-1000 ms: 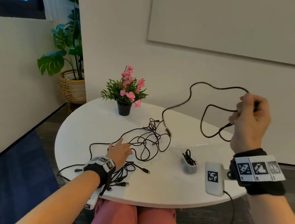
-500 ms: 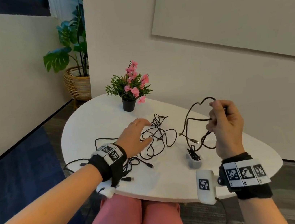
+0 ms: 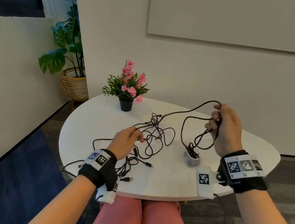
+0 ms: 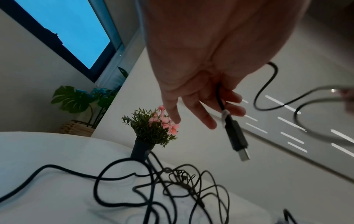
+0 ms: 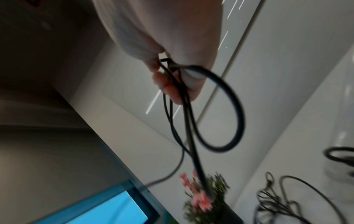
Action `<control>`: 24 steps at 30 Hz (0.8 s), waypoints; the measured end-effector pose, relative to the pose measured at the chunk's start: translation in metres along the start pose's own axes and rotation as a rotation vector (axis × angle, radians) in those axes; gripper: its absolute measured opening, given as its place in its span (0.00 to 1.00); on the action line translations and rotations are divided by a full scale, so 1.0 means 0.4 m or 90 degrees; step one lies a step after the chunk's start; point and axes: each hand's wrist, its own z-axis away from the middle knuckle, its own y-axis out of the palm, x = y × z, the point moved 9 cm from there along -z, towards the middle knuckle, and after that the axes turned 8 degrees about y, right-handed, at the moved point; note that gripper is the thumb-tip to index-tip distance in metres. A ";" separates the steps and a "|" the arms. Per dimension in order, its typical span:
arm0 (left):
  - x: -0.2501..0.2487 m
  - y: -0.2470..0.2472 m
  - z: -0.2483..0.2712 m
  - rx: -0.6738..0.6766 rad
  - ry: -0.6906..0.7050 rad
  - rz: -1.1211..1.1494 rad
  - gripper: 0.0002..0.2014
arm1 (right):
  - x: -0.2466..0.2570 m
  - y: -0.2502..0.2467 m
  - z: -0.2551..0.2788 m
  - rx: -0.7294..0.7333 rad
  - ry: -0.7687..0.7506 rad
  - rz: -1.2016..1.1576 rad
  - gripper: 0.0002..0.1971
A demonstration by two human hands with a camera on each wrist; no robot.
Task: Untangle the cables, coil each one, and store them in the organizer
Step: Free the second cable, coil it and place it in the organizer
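A tangle of black cables (image 3: 156,129) (image 4: 182,178) lies mid-table. My left hand (image 3: 126,142) (image 4: 201,106) hovers just above its left side and pinches one black cable near its end; the USB plug (image 4: 236,139) dangles below the fingers. That cable (image 3: 187,119) arcs across to my right hand (image 3: 224,127) (image 5: 172,81), raised over the table's right part, which grips a few gathered loops (image 5: 235,115). A small translucent organizer cup (image 3: 193,160) stands below the right hand with a dark cable inside it.
The white oval table (image 3: 87,124) carries a potted pink-flowered plant (image 3: 126,94) at its far side. More cable ends (image 3: 131,163) trail over the front left edge. A wall runs close behind the table; a large floor plant (image 3: 72,80) stands far left.
My right hand has dropped from its raised spot at the right and gathered the cable into loops. My left hand left the table surface and picked up the cable's plug end.
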 end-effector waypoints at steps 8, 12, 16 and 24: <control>-0.049 -0.093 0.005 -0.208 0.029 0.294 0.12 | -0.324 0.125 -0.024 0.159 0.160 0.528 0.22; -0.064 -0.132 0.024 -0.215 0.067 0.240 0.13 | -0.376 0.163 -0.032 0.206 0.095 0.870 0.33; -0.086 -0.150 0.035 -0.206 0.089 0.228 0.12 | -0.278 0.284 0.011 0.254 -0.200 0.746 0.28; -0.117 -0.131 0.041 -0.247 0.061 0.481 0.14 | -0.299 0.344 0.095 0.381 -0.128 0.489 0.10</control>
